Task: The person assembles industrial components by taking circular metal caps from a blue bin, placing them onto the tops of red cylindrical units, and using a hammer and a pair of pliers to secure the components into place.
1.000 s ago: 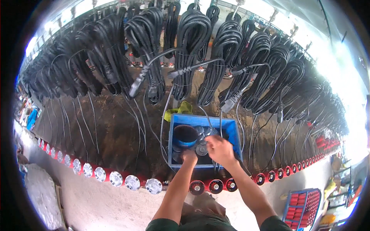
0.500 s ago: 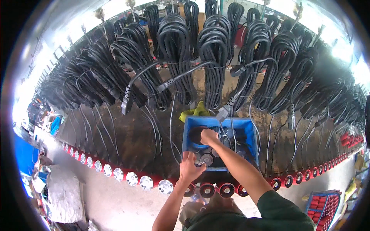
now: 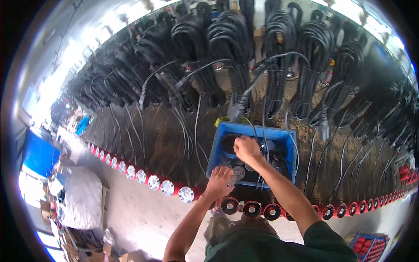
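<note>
A blue plastic box [image 3: 214,148] stands on the dark worktop in front of me. At its near left corner my left hand [image 3: 219,182] has its fingers curled against the edge of a round silver-grey disc [image 3: 232,180]. My right hand [image 3: 248,149] reaches into the box with fingers pinched together, beside a dark round tub [image 3: 228,143]. What those fingertips hold, if anything, is hidden. Several grey round caps lie in the box, one grey cap [image 3: 238,171] between my hands. Thin cables hang down over the box.
Thick bundles of black cable [image 3: 231,43] hang in a row beyond the box, with a plug [image 3: 238,109] dangling above it. Red cylinders line the near edge, some with silver end caps [image 3: 186,194], others with dark open ends [image 3: 252,209]. A crate of red parts [image 3: 369,246] sits lower right.
The view has turned and shifted a little. My right hand stays over the tub with pinched fingers. The left hand has tipped its disc, which now faces up more beside the fingers.
</note>
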Demonstrator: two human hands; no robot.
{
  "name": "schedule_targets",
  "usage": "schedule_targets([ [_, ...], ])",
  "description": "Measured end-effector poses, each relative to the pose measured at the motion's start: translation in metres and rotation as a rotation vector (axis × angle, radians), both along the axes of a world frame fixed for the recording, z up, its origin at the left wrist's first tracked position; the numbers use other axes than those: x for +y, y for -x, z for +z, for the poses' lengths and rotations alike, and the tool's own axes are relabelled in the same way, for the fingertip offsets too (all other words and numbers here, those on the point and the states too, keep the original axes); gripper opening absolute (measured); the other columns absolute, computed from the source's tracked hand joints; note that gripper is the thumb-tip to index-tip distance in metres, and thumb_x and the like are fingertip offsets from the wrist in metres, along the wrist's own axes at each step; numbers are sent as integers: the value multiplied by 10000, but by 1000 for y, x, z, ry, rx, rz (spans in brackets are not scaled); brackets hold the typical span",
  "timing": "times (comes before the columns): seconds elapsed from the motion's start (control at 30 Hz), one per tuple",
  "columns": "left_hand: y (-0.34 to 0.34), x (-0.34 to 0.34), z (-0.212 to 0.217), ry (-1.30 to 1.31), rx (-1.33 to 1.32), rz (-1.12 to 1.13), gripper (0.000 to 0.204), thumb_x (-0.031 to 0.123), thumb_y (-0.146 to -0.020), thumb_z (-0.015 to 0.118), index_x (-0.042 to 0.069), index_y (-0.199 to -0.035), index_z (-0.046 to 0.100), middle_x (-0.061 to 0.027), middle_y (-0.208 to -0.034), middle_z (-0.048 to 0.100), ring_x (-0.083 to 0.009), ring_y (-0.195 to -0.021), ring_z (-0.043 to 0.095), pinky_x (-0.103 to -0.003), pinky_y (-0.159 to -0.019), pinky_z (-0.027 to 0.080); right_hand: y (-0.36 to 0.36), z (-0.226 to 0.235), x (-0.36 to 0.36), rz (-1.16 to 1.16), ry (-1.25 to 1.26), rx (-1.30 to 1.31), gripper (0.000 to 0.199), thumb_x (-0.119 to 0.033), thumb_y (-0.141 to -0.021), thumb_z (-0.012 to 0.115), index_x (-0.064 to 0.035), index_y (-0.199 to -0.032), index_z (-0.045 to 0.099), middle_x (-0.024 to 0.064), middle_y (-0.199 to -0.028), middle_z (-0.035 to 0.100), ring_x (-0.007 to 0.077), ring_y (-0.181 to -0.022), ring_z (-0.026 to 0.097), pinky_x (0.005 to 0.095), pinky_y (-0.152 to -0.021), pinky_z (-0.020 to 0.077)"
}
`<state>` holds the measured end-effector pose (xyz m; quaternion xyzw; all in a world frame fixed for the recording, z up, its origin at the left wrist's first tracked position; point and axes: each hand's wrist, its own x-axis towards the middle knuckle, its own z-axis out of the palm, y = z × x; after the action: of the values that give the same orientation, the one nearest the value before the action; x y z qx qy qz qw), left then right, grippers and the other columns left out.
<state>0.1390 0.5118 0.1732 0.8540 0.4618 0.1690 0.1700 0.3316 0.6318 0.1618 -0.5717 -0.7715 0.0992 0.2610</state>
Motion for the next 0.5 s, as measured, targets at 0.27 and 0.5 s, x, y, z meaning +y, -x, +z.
schedule_targets([
  [0.27, 5, -39, 40, 1022, -1810, 112, 449, 168, -1034, 594, 92, -1464, 490, -122, -1338, 642, -315, -1253, 635, -510, -1081, 520, -23, 111, -124, 232, 194, 856, 167, -107, -976, 737, 21, -1084, 745, 115, -983, 784, 230, -786, 751, 343, -688, 573],
  [0.5, 14, -71, 88, 1214, -1840, 142, 570, 336, -993, 567, 100, -1507, 488, -124, -1475, 576, -319, -1405, 533, -563, -1157, 426, 20, 121, -151, 359, -49, 679, 170, -64, -908, 795, -69, -1075, 768, 111, -881, 720, 278, -775, 720, 360, -678, 564],
])
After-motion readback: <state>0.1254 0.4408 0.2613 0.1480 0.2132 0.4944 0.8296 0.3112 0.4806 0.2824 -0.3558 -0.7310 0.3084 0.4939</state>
